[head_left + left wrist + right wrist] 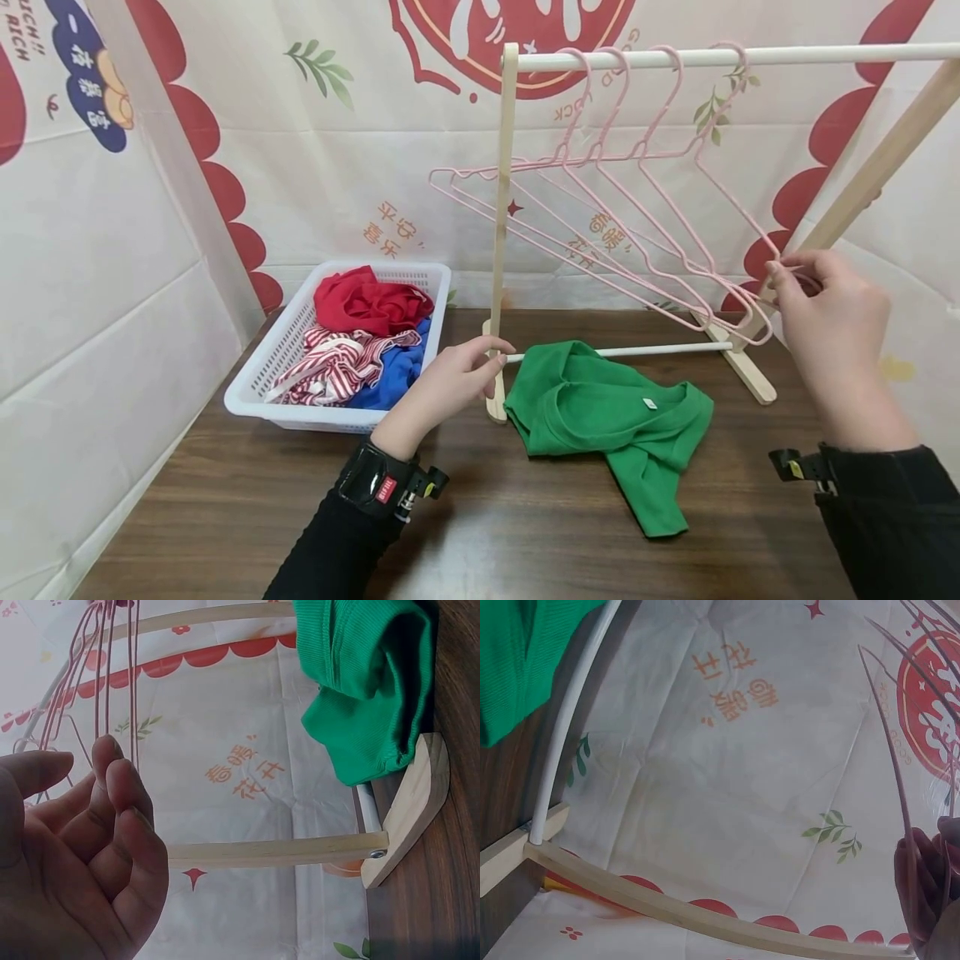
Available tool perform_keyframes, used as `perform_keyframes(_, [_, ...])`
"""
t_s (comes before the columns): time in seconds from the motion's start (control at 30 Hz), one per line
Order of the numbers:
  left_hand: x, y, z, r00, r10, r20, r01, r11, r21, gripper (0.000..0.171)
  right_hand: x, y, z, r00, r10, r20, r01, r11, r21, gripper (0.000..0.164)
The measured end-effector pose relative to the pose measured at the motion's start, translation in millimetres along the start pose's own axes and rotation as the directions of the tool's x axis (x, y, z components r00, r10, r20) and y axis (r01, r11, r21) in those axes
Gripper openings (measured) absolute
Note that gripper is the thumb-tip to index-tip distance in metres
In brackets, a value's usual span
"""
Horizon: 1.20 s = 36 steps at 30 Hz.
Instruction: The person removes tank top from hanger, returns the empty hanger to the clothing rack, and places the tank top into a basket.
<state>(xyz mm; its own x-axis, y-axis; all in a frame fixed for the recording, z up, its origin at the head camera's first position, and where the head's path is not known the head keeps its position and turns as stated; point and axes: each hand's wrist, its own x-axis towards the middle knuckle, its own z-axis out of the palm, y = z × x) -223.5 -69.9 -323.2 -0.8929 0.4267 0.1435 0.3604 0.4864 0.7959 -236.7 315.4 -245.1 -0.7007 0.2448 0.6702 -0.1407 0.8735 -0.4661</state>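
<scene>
Several pink wire hangers hang by their hooks from the white top rod (825, 54) of a wooden rack. My right hand (840, 333) pinches the lower right end of the rightmost hanger (737, 204) between thumb and fingers. In the right wrist view the right hand (930, 900) shows only partly, at the edge. My left hand (450, 383) is beside the rack's left post (501, 225), its fingers loosely bent; the left wrist view shows its palm with nothing in it. A green short-sleeved shirt (600, 408) lies crumpled on the table, partly over the rack's low white bar.
Left of the rack stands a white plastic basket (315, 421). It holds a red garment (367, 300), a red-and-white striped garment (330, 367) and a blue one (401, 367). A printed cloth backdrop (337, 192) encloses the brown table (262, 517) at the back and sides.
</scene>
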Motion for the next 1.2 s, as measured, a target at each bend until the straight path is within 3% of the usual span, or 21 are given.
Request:
perform_keyframes(0.37, [0.4,2.8,3.0,1.000,0.012,0.005,-0.012,1.000,0.026,0.023,-3.0,-1.3,-3.9,1.000,0.013,0.005,-0.013,0.999,-0.031,0.032])
perform_keyframes(0.57, [1.9,5.2,5.2,1.000,0.007,-0.024,-0.004,0.996,0.094,0.023,-2.3,-6.3,-7.9,0.999,-0.049,-0.011,0.048,0.995,-0.093,0.029])
perform_keyframes(0.83, [6.7,6.6,10.1,0.997,0.019,-0.074,-0.005,0.982,0.190,0.024,-6.7,-26.6,-19.6,0.990,-0.125,-0.061,0.123,0.992,-0.038,0.032])
perform_keyframes(0.97, [11.5,4.2,14.8,0.997,0.053,-0.059,-0.040,0.977,0.211,0.026,-14.0,-41.6,-24.2,0.962,-0.251,-0.111,0.252,0.968,0.000,0.031])
perform_keyframes(1.2, [16.8,-0.2,25.7,0.998,0.070,-0.006,-0.064,0.948,0.310,0.031,-32.7,-64.4,-23.4,0.877,-0.445,-0.181,0.460,0.886,0.052,0.029])
